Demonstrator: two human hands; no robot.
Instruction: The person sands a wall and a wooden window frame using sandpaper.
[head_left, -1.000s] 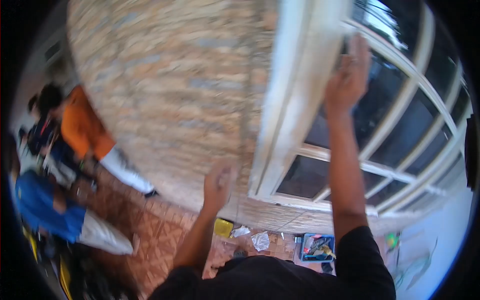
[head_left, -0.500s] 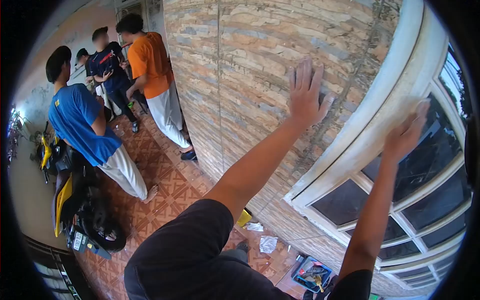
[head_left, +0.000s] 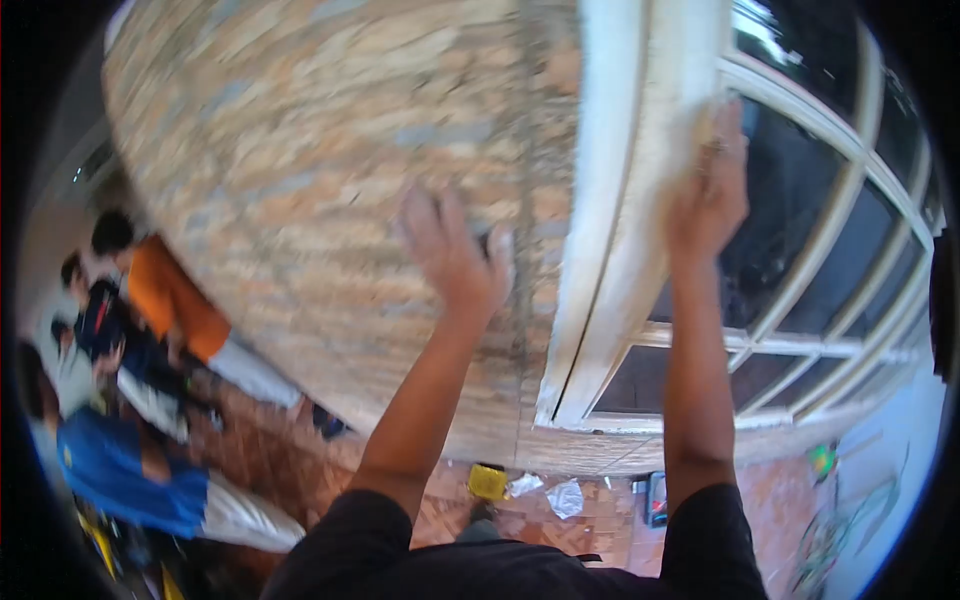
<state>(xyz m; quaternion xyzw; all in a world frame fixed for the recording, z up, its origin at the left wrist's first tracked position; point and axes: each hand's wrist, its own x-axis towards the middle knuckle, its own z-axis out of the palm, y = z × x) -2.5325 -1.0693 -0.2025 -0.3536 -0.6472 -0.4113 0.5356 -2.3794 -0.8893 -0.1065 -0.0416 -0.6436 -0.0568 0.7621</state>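
My left hand (head_left: 455,250) rests against the stone-patterned tile wall (head_left: 330,200), its fingers spread and holding nothing. Further right, my right hand (head_left: 708,205) is up against the white window frame (head_left: 610,290), on the inner side beside the dark glass (head_left: 785,210). Its fingers are pressed together, slightly blurred. A small tan patch shows near the fingertips, and I cannot tell what it is. White bars divide the window into several panes.
Several people stand at left, one in an orange shirt (head_left: 175,295), one in a blue shirt (head_left: 125,475). A yellow container (head_left: 488,482), crumpled white paper (head_left: 565,498) and a blue tray (head_left: 656,500) lie on the tiled floor. Coiled green hose or wire (head_left: 825,540) is at lower right.
My view has swung right and levelled, so the people now sit lower at left. My left hand stays spread on the wall; my right hand remains at the window frame.
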